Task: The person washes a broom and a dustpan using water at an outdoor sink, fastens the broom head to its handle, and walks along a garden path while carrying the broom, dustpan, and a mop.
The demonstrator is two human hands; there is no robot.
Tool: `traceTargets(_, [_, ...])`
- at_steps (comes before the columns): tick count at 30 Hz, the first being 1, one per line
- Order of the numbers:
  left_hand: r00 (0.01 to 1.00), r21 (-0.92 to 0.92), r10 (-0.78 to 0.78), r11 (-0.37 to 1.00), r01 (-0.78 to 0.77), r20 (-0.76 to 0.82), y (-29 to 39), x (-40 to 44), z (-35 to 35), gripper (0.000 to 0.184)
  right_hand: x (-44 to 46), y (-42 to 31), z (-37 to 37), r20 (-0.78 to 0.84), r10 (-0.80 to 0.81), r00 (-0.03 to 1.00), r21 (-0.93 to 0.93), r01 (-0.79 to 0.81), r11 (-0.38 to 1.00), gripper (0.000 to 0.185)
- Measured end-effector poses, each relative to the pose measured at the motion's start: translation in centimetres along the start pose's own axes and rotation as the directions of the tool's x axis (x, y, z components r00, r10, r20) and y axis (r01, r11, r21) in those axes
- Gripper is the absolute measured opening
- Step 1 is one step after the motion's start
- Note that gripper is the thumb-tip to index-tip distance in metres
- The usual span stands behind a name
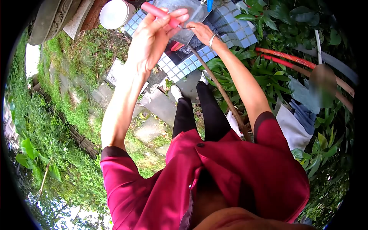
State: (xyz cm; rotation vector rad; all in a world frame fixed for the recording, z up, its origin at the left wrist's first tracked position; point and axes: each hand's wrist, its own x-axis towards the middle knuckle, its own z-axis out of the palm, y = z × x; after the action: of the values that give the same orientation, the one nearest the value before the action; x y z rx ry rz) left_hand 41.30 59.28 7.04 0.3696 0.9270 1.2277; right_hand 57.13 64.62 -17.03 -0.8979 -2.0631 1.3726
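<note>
Above a blue-tiled basin, my left hand holds a red-handled tool, its handle lying across the palm under the thumb. Several of its fingers are partly stretched. A thin metal part sticks out of the handle towards my right hand, whose fingertips pinch around it. What kind of tool it is I cannot tell. Behind the hands is a flat grey sheet or blade. A red object lies in the dark basin just below it.
A white bucket stands left of the basin. One wooden pole leans from the basin towards my right leg. Red-and-brown poles, leafy plants and cloths are on the right. Stone slabs and grass lie by my feet.
</note>
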Motion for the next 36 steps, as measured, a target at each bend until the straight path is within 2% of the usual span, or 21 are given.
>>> traceTargets(2, [1.0,0.037,0.001,0.999,-0.002,0.02,-0.5,0.5,-0.6,0.014,0.0,0.6,0.7,-0.044,-0.091,0.995,-0.236,0.078,0.969,0.018])
traceTargets(4, [0.999,0.073,0.008,0.997,-0.011,0.041,-0.8,1.2,-1.5,0.015,0.5,1.2,1.3,-0.047,-0.025,0.999,-0.235,0.013,0.972,0.02])
traceTargets(6, [0.999,0.084,-0.02,0.996,0.018,0.028,-0.9,2.0,-2.4,0.016,1.0,1.5,1.9,-0.08,0.036,0.996,-0.325,-0.06,0.944,0.021])
traceTargets(7, [0.999,0.147,-0.046,0.988,0.047,-0.008,-0.9,2.4,-2.7,0.016,0.9,1.6,1.9,-0.068,0.118,0.991,-0.315,-0.133,0.94,0.021])
traceTargets(11, [0.996,0.207,-0.084,0.975,0.078,0.019,-1.0,3.1,-3.2,0.017,1.0,2.6,1.9,-0.095,0.165,0.982,-0.327,-0.187,0.926,0.021])
traceTargets(16, [0.996,0.196,-0.09,0.977,0.084,0.02,-0.5,4.1,-3.9,0.018,1.3,1.7,0.1,-0.023,0.136,0.99,-0.314,-0.136,0.94,0.021])
traceTargets(18, [0.997,0.186,-0.078,0.979,0.08,-0.019,1.2,3.9,-4.6,0.019,1.5,0.3,0.0,0.035,0.042,0.999,-0.38,-0.026,0.925,0.021])
traceTargets(19, [0.996,0.262,-0.013,0.964,0.036,-0.089,2.4,3.6,-4.2,0.021,1.7,-1.0,0.0,0.065,0.08,0.995,-0.403,-0.047,0.914,0.022])
traceTargets(20, [0.986,0.341,0.056,0.94,0.0,-0.155,3.8,3.3,-3.6,0.023,1.7,-2.4,0.2,0.035,0.005,0.999,-0.426,0.01,0.904,0.023])
traceTargets(22, [0.996,0.281,0.089,0.956,-0.086,0.0,7.0,3.2,-4.2,0.007,1.8,-5.3,0.7,0.071,0.035,0.997,-0.308,-0.011,0.951,0.023])
traceTargets(23, [0.967,0.176,0.191,0.971,-0.161,-0.168,7.7,3.5,-4.3,0.01,2.1,-6.0,1.3,0.087,0.011,0.996,-0.314,0.017,0.949,0.024])
traceTargets(24, [0.972,0.193,0.222,0.96,-0.204,-0.078,8.7,4.3,-5.4,0.012,2.4,-6.1,2.8,0.037,-0.038,0.999,-0.266,0.046,0.963,0.023])
traceTargets(27, [0.982,0.17,0.147,0.977,-0.126,-0.116,11.6,5.9,-9.1,0.014,3.0,-10.3,3.3,0.125,0.005,0.992,-0.322,0.036,0.946,0.026])
traceTargets(28, [0.985,0.156,0.115,0.983,-0.094,-0.129,12.3,6.3,-9.8,0.015,3.0,-11.0,4.0,0.074,-0.052,0.996,-0.312,0.073,0.947,0.027])
traceTargets(29, [0.993,0.142,0.104,0.985,-0.094,-0.061,12.8,6.7,-11.2,0.018,3.0,-11.6,4.4,0.072,-0.035,0.997,-0.316,0.056,0.947,0.025])
traceTargets(30, [0.993,0.139,0.103,0.986,-0.093,-0.062,12.9,6.4,-11.2,0.018,2.9,-13.1,4.5,0.071,-0.016,0.997,-0.318,0.038,0.947,0.023])
traceTargets(32, [0.965,0.111,0.102,0.991,-0.077,-0.241,13.3,5.4,-10.0,0.021,2.5,-15.1,5.0,0.067,0.015,0.998,-0.26,0.003,0.966,0.022])
traceTargets(33, [0.939,0.04,0.03,0.999,-0.017,-0.343,13.7,4.6,-8.4,0.023,1.9,-15.9,5.7,0.054,0.047,0.997,-0.215,-0.035,0.976,0.024])
traceTargets(34, [0.982,0.071,-0.051,0.995,0.065,-0.183,13.7,3.5,-7.9,0.029,1.4,-16.4,6.4,0.042,0.079,0.996,-0.17,-0.071,0.983,0.026])
traceTargets(36, [0.967,0.109,-0.216,0.973,0.203,0.132,15.7,1.8,-10.7,0.027,-0.2,-16.6,8.5,0.052,0.131,0.99,-0.057,-0.128,0.99,0.039])
